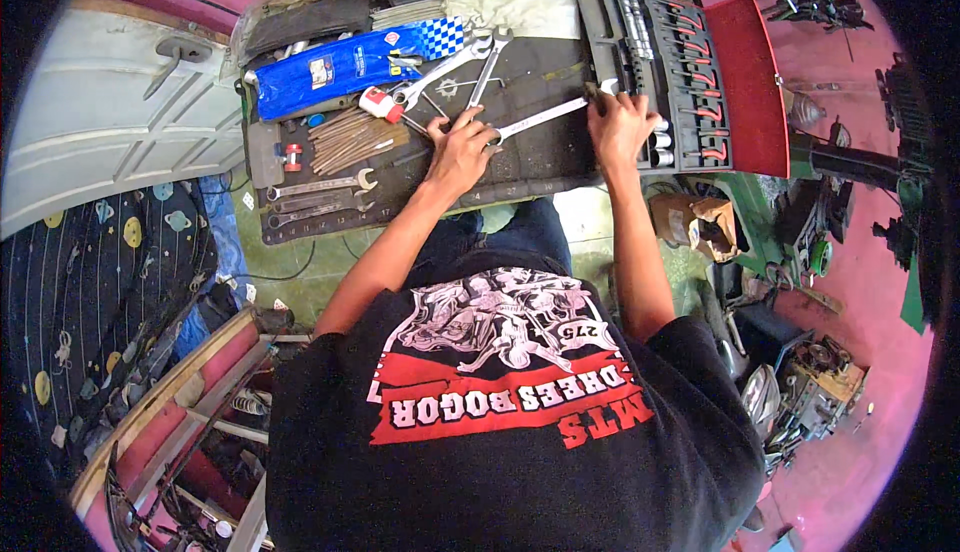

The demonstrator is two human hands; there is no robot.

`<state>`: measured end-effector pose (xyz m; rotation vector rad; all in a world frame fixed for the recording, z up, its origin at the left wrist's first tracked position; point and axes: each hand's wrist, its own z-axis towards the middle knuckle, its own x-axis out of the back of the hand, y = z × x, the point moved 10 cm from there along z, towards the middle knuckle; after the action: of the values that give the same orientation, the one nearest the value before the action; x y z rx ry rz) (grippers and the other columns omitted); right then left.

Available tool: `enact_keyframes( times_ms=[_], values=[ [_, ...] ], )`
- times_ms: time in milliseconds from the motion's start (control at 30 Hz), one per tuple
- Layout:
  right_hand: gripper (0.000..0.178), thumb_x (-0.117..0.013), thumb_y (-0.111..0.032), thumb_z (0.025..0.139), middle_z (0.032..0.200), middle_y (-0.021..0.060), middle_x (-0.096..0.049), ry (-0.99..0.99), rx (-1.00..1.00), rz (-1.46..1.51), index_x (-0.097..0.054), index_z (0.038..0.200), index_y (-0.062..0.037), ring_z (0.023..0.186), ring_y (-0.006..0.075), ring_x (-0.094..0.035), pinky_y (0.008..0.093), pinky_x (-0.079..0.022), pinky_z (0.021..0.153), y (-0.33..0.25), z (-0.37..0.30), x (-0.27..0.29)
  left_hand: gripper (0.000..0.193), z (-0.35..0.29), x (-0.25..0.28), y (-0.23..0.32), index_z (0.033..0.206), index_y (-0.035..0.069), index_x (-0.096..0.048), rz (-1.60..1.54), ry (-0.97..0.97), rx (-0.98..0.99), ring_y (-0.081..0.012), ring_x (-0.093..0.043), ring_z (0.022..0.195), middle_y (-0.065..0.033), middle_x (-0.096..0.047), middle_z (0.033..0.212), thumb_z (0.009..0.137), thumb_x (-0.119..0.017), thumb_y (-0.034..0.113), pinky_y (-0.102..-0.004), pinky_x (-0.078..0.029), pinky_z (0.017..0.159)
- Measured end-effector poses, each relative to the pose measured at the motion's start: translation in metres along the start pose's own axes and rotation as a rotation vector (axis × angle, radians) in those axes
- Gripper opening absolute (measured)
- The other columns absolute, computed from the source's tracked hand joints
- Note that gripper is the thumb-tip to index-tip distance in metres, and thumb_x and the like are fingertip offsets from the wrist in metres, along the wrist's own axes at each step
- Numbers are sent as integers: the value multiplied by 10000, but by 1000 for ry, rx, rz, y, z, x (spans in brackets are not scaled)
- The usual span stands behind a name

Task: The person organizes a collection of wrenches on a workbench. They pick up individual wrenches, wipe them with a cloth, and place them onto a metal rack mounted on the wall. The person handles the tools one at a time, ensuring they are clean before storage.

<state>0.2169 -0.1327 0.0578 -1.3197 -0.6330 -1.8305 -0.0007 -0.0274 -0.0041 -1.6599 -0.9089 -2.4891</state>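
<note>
In the head view, the right hand [622, 130] was clamped on the far end of a long silver wrench [540, 121], fingers curled together, with a pale open-ended head just beyond them. The left hand [460, 152] was bent down at the wrench's other end, its thumb side against it; whether those fingers were closed around the metal, I could not tell.

That one wrench spanned the gap between the hands above the worktop [550, 160], its long axis slanting from the left hand up and away toward the right.

Two more wrenches lay beyond the left hand: a narrow one [487, 72] pointing almost straight away from its fingertips, and a broad one [436, 80] slanting outward. Left of that hand were one red-and-white bottle [378, 103], a bundle of brown sticks [345, 144] too crowded to count, and at least two smaller wrenches [318, 187]. Right of the right hand stood at least three sockets [660, 141], in one red tool case [752, 92].
</note>
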Motion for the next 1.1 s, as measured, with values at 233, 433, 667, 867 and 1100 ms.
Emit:
enact_keyframes(
  times_ms=[233, 433, 667, 867, 1100],
  values=[
    [217, -776, -229, 765, 958, 29, -702, -184, 287, 156, -787, 975, -173, 1061, 263, -576, 500, -377, 890, -113, -35, -17, 250, 2, 1, 1, 1051, 153, -753, -15, -37, 15, -207, -519, 1364, 2, -713, 1117, 803, -785, 165, -557, -259, 1025],
    [207, -770, -256, 774, 923, 40, -707, -97, 242, 195, -781, 967, -183, 1000, 265, -571, 507, -379, 863, -83, -29, -13, 221, -1, 2, 1, 1038, 167, -757, -3, -12, 0, -199, -528, 1357, 11, -720, 1091, 818, -780, 179, -543, -257, 1025],
    [233, -775, -253, 789, 932, 40, -702, 43, -1, -38, -778, 1009, -177, 1009, 276, -570, 517, -376, 874, 48, 17, 17, 185, 1, 3, 2, 1011, 148, -771, -46, -8, 16, -213, -529, 1359, -15, -729, 1104, 829, -769, 181, -565, -263, 1024],
    [245, -784, -221, 776, 955, 39, -698, 14, 151, 72, -780, 1012, -156, 1015, 273, -570, 498, -380, 876, 35, 7, 2, 180, 1, 1, 0, 1003, 145, -772, -75, 4, 10, -211, -531, 1356, -11, -730, 1099, 828, -774, 189, -563, -260, 1022],
    [277, -783, -194, 772, 944, 47, -685, 10, 32, 43, -782, 1047, -157, 1020, 275, -562, 486, -367, 870, 45, 22, 7, 181, 2, 3, 2, 998, 150, -775, -64, 0, 15, -208, -532, 1352, -4, -725, 1074, 822, -780, 190, -562, -258, 1021]
  ],
)
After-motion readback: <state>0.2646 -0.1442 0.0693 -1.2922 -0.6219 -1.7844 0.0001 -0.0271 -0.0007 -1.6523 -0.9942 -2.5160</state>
